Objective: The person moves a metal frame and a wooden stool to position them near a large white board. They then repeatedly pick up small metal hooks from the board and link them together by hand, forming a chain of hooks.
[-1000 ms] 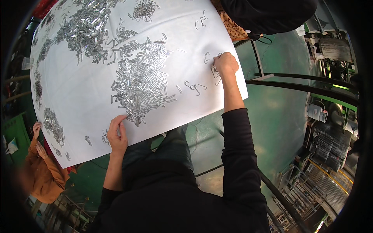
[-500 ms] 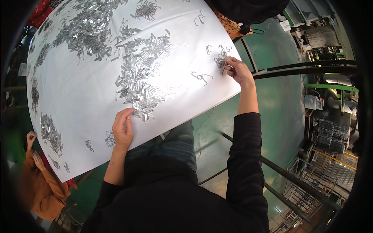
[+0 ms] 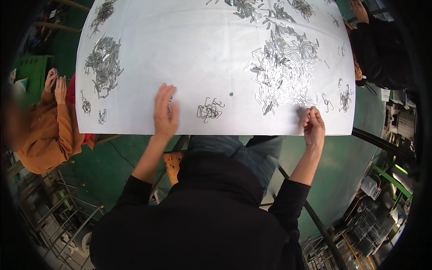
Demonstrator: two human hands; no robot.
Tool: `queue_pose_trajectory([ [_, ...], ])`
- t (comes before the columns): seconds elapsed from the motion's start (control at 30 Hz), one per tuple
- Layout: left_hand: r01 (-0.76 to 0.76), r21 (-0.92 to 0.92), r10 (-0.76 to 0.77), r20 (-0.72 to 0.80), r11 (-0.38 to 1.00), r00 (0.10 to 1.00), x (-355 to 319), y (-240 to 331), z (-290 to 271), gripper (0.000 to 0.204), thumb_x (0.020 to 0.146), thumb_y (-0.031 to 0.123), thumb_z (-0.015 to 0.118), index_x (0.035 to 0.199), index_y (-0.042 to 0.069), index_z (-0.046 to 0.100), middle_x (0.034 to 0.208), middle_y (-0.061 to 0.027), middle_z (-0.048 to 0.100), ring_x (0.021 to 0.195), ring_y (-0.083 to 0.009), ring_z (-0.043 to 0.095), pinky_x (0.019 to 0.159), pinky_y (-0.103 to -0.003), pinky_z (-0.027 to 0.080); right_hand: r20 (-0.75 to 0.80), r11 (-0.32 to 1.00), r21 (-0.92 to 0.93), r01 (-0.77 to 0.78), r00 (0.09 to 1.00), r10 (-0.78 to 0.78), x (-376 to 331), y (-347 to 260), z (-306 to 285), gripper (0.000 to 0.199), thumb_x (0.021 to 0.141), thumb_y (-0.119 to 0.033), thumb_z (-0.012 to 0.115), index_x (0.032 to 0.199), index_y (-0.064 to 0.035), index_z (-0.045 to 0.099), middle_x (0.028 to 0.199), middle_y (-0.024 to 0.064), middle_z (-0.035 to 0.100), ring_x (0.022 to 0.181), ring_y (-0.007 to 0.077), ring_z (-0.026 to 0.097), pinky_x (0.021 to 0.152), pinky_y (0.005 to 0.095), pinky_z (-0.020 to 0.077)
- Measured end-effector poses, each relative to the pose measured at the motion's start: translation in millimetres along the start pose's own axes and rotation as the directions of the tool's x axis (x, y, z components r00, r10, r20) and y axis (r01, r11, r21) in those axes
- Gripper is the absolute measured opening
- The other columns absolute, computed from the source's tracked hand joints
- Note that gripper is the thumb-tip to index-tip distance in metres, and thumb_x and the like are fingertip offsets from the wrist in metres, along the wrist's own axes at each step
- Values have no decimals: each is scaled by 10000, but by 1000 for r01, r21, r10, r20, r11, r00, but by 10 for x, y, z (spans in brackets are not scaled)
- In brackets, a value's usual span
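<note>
A white table [image 3: 189, 49] carries piles of small shiny metal pieces. My left hand [image 3: 164, 113] lies flat on it near the front edge, fingers apart, holding nothing. Just right of it sits a tangled clump of wire hooks [image 3: 209, 109]. My right hand [image 3: 313, 126] is at the front edge further right. Its fingertips are pinched together at the near rim of a big heap of straight metal pieces [image 3: 283, 67], seemingly on one small piece. A few loose wire hooks [image 3: 345, 99] lie right of that hand.
A person in orange [image 3: 45, 135] sits at the table's left side beside another pile of metal pieces [image 3: 103, 63]. A person in black [image 3: 382, 49] is at the upper right. Metal racks [image 3: 373, 225] stand on the green floor [image 3: 112, 166] below.
The view has swung, so the table now fills the top. My left hand has moved from the pile's edge to lie flat. My right hand left the loose hooks for the straight-piece heap.
</note>
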State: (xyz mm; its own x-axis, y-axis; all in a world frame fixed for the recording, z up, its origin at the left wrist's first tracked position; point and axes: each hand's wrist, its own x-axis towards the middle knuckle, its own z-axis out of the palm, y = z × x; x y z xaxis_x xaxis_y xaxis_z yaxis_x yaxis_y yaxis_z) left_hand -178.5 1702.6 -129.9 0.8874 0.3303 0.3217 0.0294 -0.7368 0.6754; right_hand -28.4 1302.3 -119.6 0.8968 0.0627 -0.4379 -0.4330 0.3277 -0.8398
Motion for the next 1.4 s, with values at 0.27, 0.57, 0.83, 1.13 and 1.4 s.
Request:
queue_pose_trajectory([
  [0.27,-80,252,8,275,964,962,-78,633,729,533,856,153,558,1347,33,388,1428,-180,313,1365,-369,206,1065,-577,143,20,996,-71,48,999,-46,34,105,289,92,892,-134,594,918,-48,571,831,39,590,670,99,528,587,214,417],
  [0.57,-223,92,215,85,970,973,234,676,896,310,817,105,605,1125,65,589,1189,-81,529,1163,-277,443,962,-438,329,54,995,69,68,996,-72,21,230,124,91,894,-110,587,922,-24,579,853,61,582,691,110,548,584,212,430],
  [0.83,-513,-193,549,285,836,786,590,1209,1545,185,744,127,688,921,89,649,911,-23,590,867,-202,535,734,-327,414,-3,1000,11,-9,1000,9,-9,189,171,120,910,-134,569,940,-19,587,808,48,605,646,89,568,541,185,439],
  [1.13,-420,-105,409,530,901,743,726,1325,1600,194,733,90,686,902,76,591,854,-69,536,876,-261,540,754,-380,443,-6,999,49,8,1000,-8,-82,238,201,139,863,-64,615,965,18,569,866,79,610,751,154,626,660,229,528],
  [1.4,-402,-195,441,531,894,723,809,1278,1625,161,755,96,670,895,77,592,860,-68,530,828,-264,558,693,-364,467,-17,998,-13,68,998,-68,-127,290,254,86,895,-90,580,920,-9,570,843,69,626,762,138,637,673,224,524],
])
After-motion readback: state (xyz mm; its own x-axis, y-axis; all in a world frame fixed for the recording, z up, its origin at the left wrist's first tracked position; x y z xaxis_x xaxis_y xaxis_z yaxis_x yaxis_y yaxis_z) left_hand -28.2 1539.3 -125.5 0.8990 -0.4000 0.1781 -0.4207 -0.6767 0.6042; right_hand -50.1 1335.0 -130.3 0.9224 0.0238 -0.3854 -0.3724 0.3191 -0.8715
